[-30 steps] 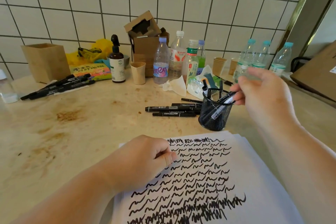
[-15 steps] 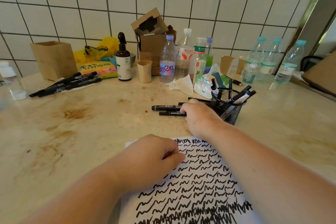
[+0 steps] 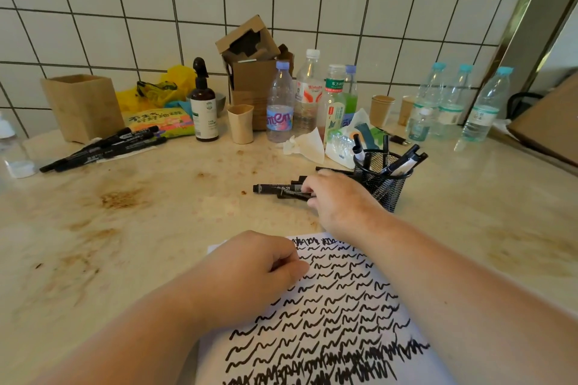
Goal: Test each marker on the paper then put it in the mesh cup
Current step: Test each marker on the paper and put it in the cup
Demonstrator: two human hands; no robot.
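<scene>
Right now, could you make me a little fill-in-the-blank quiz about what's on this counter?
1. The mesh cup already holds several ____.
2. The left hand rests on the ____, a fist.
3. The right hand reaches the loose markers lying to the ____ of the cup.
4. The squiggles on the sheet are ____ in colour.

Missing words: markers; paper; left; black

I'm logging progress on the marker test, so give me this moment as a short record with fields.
right hand: reaching onto the loose markers beside the mesh cup, fingers on one
left hand: curled, resting on the paper
mesh cup: upright, several markers inside
paper: rows of black squiggles
untested pile: more markers at far left of the counter
</scene>
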